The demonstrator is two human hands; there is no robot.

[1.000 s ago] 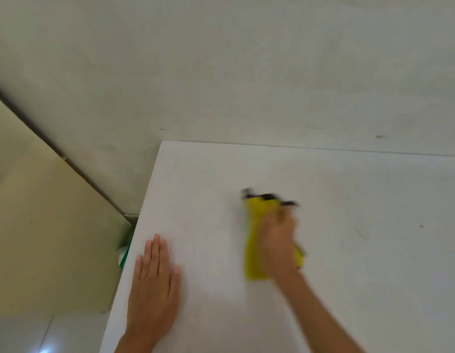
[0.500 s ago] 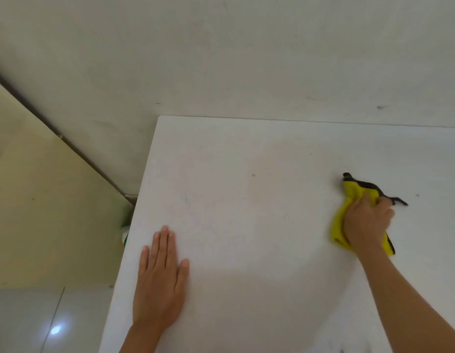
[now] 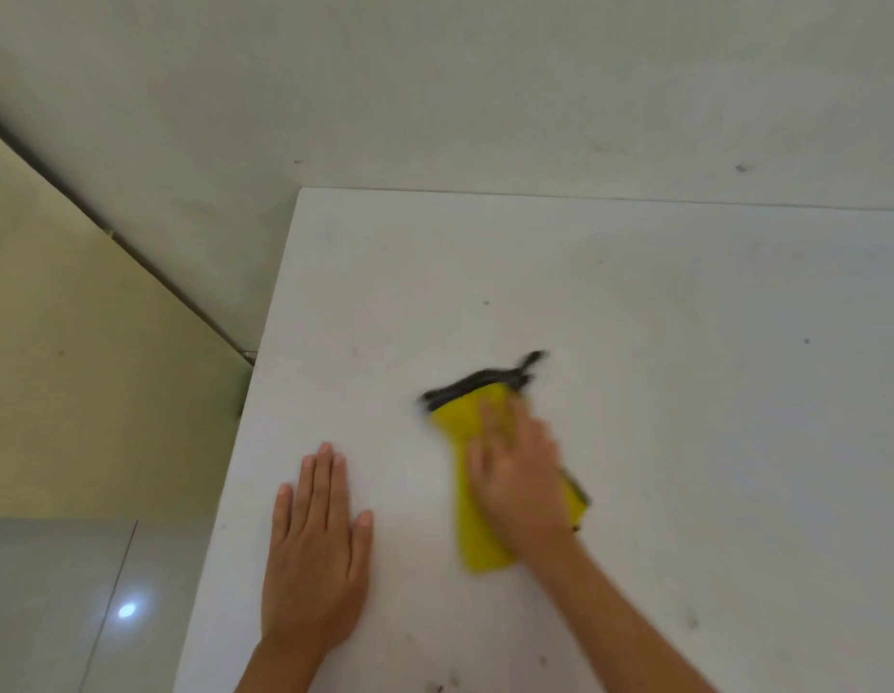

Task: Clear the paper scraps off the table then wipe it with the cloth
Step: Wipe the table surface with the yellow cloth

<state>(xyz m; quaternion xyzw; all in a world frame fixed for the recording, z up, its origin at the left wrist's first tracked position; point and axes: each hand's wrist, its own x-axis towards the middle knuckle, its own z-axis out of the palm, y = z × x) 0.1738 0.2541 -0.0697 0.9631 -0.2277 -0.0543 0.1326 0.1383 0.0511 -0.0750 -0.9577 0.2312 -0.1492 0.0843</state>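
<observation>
A yellow cloth (image 3: 457, 426) with a dark edge lies bunched on the white table (image 3: 685, 302), near the middle. My right hand (image 3: 522, 485) presses down on it and grips it; the hand and cloth are motion-blurred. My left hand (image 3: 317, 540) rests flat on the table near its left edge, fingers together and holding nothing. No paper scraps show on the table; a few small dark specks (image 3: 437, 686) sit at the near edge.
The table's back edge meets a pale wall (image 3: 485, 92). Left of the table's left edge are a yellowish wall (image 3: 85, 367) and glossy floor tiles (image 3: 60, 617) below.
My right hand has swept the cloth from the right side of the table back toward the left, close to my left hand. The left hand stays flat in place.
</observation>
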